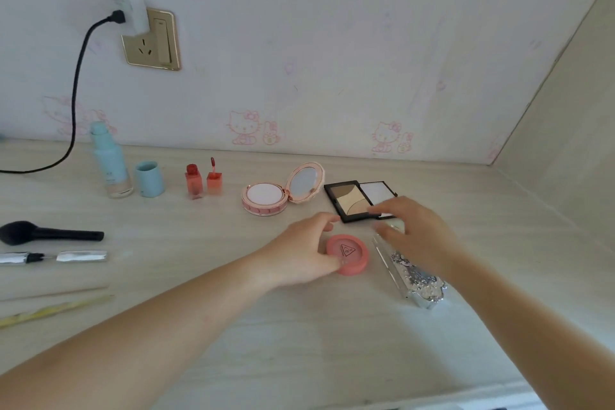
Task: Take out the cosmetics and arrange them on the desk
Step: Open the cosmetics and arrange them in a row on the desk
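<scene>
I see my left hand (pixel 304 248) curled round the left edge of a round coral blush compact (pixel 349 255) that lies flat and closed on the pale wooden desk (pixel 299 343), thumb at its near rim and fingers at its far rim. My right hand (pixel 416 230) hangs with its fingers spread wide and blurred over the far end of a silver embossed case (pixel 416 276), which lies just right of the compact; I cannot tell whether the fingers touch it. The same hand covers the near right corner of a black contour palette (pixel 352 198), open with its lid flat behind it. Just left of the palette stands a pink round powder compact (pixel 266 198), open, its mirror lid (pixel 304 181) tilted up. Further left, near the wall, a red lip tint bottle (pixel 193 180) stands with its wand cap (pixel 214 176) upright beside it, and then a blue cap (pixel 149 179) next to a tall pale-green bottle (pixel 111 163). At the left edge lie a black makeup brush (pixel 50 232), an opened silver liner pen (pixel 53 257) and two thin sticks (pixel 56 301). A black cable (pixel 76 83) runs from the desk up to a white plug (pixel 131 13) in a gold wall socket (pixel 153 43).
</scene>
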Motion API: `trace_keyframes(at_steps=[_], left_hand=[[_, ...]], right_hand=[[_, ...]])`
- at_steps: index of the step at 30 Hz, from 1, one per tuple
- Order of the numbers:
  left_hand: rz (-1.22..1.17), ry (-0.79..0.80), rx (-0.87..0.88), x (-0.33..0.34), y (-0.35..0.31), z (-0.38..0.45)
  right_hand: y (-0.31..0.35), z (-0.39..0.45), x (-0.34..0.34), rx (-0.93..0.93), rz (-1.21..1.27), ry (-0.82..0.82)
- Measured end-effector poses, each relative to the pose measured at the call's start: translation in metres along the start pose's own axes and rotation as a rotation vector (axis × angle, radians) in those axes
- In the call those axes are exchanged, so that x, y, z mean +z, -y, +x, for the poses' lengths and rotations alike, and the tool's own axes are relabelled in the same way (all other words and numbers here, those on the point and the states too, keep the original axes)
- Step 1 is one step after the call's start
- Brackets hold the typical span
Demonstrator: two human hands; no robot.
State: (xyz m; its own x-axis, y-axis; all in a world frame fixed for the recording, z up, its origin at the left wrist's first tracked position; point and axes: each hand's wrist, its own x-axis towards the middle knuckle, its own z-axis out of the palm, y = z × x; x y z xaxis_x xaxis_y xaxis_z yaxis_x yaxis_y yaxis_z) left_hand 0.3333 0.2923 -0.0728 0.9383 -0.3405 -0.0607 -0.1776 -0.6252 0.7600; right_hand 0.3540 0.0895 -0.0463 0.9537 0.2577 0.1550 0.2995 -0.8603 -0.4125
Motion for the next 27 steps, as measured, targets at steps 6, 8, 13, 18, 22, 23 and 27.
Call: trace_keyframes(at_steps=[6,8,13,18,22,23,27], left_hand=[[0.318,-0.122,0.039,0.015,-0.001,-0.001],[0.309,-0.143,0.038,0.016,0.001,0.001],[-0.039,-0.227,0.066,0.0,0.002,-0.018],[-0.485,-0.388,0.173,-0.025,-0.011,-0.049],[-1.13,-0.121,0.113,-0.044,-0.017,-0.076],[-1.287,-0.053,0.112,-0.047,-0.017,-0.083],[-1.393,-0.12,0.128,-0.052,-0.012,-0.094]], right_hand=[[0.039,-0.022,0.016,-0.003,-0.195,0.197],[0.049,-0.024,0.019,0.039,-0.158,0.177],[0.066,-0.028,0.017,0.043,0.014,0.106],[0.093,-0.027,0.004,0.019,0.469,0.078],[0.124,-0.033,-0.004,-0.121,0.678,0.033],[0.131,-0.034,-0.004,-0.135,0.666,0.031],[0.151,-0.035,0.002,-0.153,0.515,0.038]])
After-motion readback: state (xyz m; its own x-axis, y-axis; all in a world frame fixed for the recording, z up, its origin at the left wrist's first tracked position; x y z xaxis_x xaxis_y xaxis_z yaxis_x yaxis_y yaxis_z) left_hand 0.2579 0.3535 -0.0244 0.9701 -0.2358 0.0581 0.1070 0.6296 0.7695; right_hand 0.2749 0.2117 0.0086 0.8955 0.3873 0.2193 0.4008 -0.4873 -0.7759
